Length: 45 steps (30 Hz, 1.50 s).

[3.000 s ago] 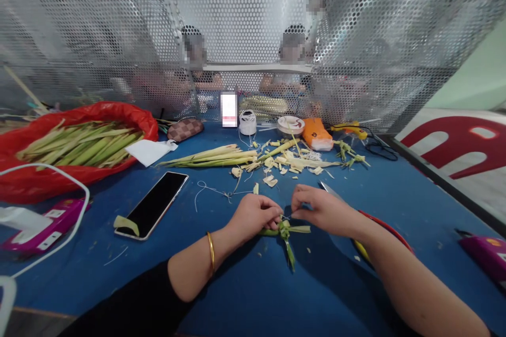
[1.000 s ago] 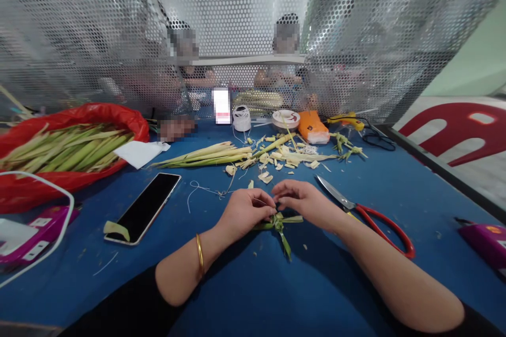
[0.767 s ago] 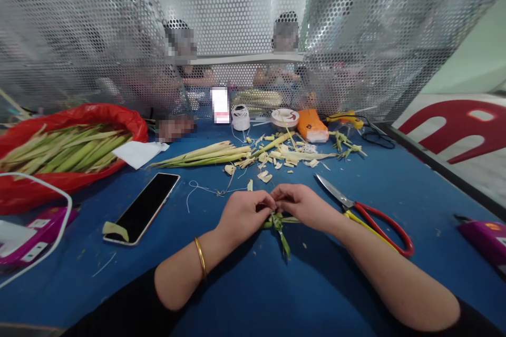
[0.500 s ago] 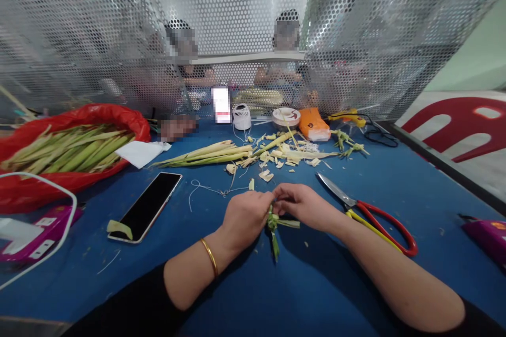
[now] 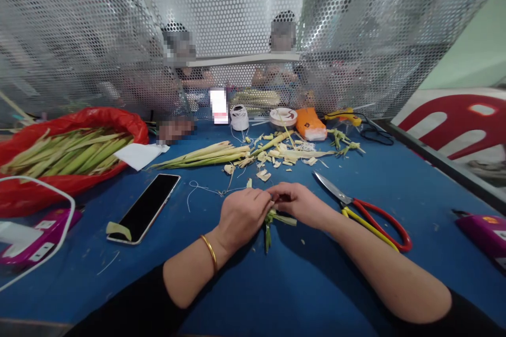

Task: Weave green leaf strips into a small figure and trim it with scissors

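A small bundle of green leaf strips (image 5: 270, 221) is pinched between my two hands over the blue table, its strip ends sticking out below and to the right. Fingers closed, my left hand (image 5: 245, 211) grips it from the left, back of the hand toward me. My right hand (image 5: 293, 202) meets it from the right, fingertips bent together on the bundle's top; the exact grip there is hidden. Just beyond the hands lies thin white thread (image 5: 205, 187). Scissors with red and yellow handles (image 5: 366, 213) rest to the right of my right hand, blades partly apart.
A red bag of green leaves (image 5: 75, 152) and a phone (image 5: 148, 208) lie left. Behind the hands are long pale stalks (image 5: 213, 155), cut scraps (image 5: 272, 155), a thread spool (image 5: 239, 118), a tape roll (image 5: 283, 117) and an orange packet (image 5: 311, 124). A perforated metal screen (image 5: 237, 16) stands behind.
My hands have come closer together and cover more of the bundle, whose lower end now points slightly further left. The whole view has shifted a little; other things lie as before.
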Motion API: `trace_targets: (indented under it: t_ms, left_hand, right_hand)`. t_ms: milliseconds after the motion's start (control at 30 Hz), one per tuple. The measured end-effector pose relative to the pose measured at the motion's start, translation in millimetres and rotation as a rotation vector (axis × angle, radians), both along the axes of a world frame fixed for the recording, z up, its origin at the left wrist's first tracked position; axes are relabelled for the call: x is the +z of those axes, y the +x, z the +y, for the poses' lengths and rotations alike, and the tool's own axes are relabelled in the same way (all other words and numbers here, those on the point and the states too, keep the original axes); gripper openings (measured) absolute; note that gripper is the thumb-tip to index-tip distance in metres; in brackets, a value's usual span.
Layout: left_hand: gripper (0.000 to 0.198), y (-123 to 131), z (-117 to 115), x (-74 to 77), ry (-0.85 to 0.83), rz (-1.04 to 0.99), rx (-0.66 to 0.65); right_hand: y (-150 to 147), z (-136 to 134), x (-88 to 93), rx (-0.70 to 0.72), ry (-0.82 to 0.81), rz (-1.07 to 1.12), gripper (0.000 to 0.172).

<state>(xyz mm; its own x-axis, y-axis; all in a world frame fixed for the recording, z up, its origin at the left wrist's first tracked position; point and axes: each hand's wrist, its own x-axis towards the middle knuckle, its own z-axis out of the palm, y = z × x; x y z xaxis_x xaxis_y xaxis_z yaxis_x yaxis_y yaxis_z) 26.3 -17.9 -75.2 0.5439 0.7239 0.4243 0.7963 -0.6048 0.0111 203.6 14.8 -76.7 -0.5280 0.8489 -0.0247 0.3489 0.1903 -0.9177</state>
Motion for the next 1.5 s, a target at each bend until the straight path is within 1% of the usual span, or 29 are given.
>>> trace_targets:
  t_ms: [67,200,333,433,533,600,667,767,833,900,967,1033,1100,1167,1233,1300,1367,1433,1500]
  left_hand:
    - [0.027,-1,-1,0.4,0.006,-0.025,-0.024]
    - [0.027,-3,0,-1.2,0.045,-0.079,-0.025]
    - [0.025,-3,1,-2.2,0.013,-0.126,0.021]
    - [0.022,-3,1,-0.7,-0.082,-0.155,0.059]
    - [0.019,-4,3,3.5,-0.242,-0.196,0.07]
    - [0.016,-7,6,7.5,-0.378,-0.207,0.069]
    - [0.014,-12,10,11.6,-0.48,-0.196,0.091]
    - [0.014,-17,16,15.7,-0.559,-0.181,0.152]
    - [0.014,-18,17,16.4,-0.602,-0.182,0.163]
    - [0.014,-17,18,15.3,-0.621,-0.18,0.159]
    - [0.014,-15,17,13.4,-0.609,-0.18,0.165]
    - [0.014,-14,16,11.6,-0.595,-0.191,0.168]
    - [0.013,-14,16,10.5,-0.594,-0.218,0.175]
    - [0.011,-13,17,10.5,-0.619,-0.295,0.186]
    - [0.01,-12,18,11.1,-0.688,-0.458,0.15]
    - [0.012,-10,18,12.1,-0.812,-0.671,0.066]
    - [0.013,-7,18,13.4,-0.975,-0.851,-0.003]
    - [0.013,-6,18,14.6,-1.112,-0.938,-0.013]
    - [0.013,-5,17,14.9,-1.17,-0.928,-0.011]
  right_hand:
    - [1,1,1.5,0.013,0.03,-0.028,0.021]
    - [4,3,0.7,-0.021,-0.024,-0.028,0.005]
    - [5,5,0.7,-0.027,-0.083,-0.012,0.003]
    - [8,6,2.7,-0.019,-0.123,0.014,0.004]
    - [13,6,5.8,0.057,-0.108,-0.022,0.004]
    - [19,7,8.5,0.143,-0.058,-0.102,0.006]
    - [26,9,12.0,0.218,-0.008,-0.205,0.01]
    - [36,11,18.0,0.232,-0.002,-0.391,0.012]
    - [40,12,21.8,0.226,-0.024,-0.441,0.011]
    - [38,11,24.3,0.225,-0.016,-0.347,0.009]
    - [31,8,24.1,0.209,-0.024,-0.126,0.006]
    - [21,4,20.6,0.197,-0.11,0.102,0.01]
    - [12,0,14.3,0.225,-0.258,0.246,0.014]
    - [7,-1,7.3,0.222,-0.346,0.279,0.016]
    - [5,0,2.1,0.173,-0.345,0.254,0.017]
    - [5,2,-0.1,0.125,-0.318,0.235,0.018]
    - [6,3,0.6,0.124,-0.322,0.241,0.018]
    - [6,3,2.7,0.134,-0.328,0.242,0.018]
    - [5,2,4.6,0.137,-0.324,0.223,0.017]
